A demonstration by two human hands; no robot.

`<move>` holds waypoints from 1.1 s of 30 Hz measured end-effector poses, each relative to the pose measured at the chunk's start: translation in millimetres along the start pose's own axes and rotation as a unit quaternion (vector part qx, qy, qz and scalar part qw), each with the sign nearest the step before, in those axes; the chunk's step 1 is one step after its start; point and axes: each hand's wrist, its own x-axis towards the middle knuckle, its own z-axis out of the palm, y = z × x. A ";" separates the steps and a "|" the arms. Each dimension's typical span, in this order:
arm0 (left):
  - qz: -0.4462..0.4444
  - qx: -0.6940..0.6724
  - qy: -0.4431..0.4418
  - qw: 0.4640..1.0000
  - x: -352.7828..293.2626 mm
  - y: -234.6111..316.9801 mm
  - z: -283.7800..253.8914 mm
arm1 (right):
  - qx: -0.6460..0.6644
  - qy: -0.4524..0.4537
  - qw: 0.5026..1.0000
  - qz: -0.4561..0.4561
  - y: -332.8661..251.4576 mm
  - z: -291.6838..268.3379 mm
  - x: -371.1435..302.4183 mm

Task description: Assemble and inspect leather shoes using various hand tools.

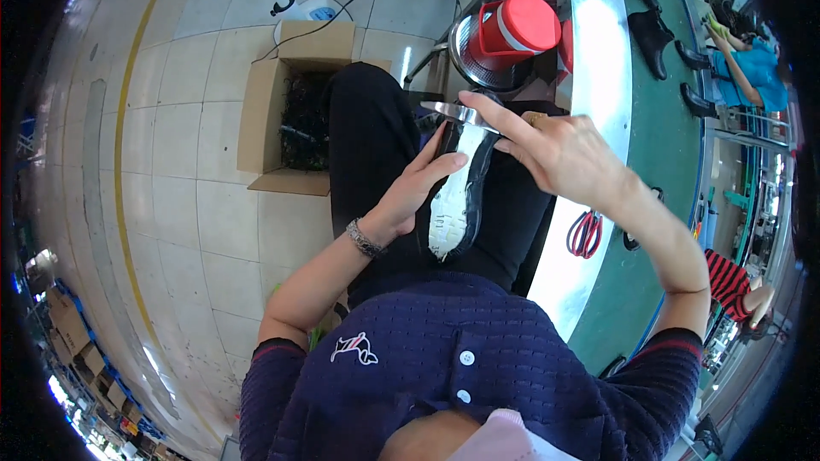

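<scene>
A black shoe upper with a pale, rough-edged bottom (450, 207) lies bottom up along my lap. Around its far part my left hand (408, 194) is closed, the thumb pressed on the pale bottom. A flat silvery metal blade (444, 110) crosses the shoe's far end. My right hand (564, 152) grips this blade at its right end, index finger stretched along it. The blade's handle, if any, is hidden by the fingers, and so is most of the shoe's left side.
Left of my knees stands an open cardboard box (265, 115) of dark scraps. A red lidded jug (519, 24) stands ahead. On the bench (589, 111) to my right lie red-handled scissors (585, 234). Black boots (651, 34) sit on the green surface; a person in blue (752, 77) is beyond.
</scene>
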 end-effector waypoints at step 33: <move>-0.033 -0.042 -0.075 0.996 -24.7 -16.3 -14.7 | 0.053 -0.067 0.995 0.045 -32.3 21.7 -28.7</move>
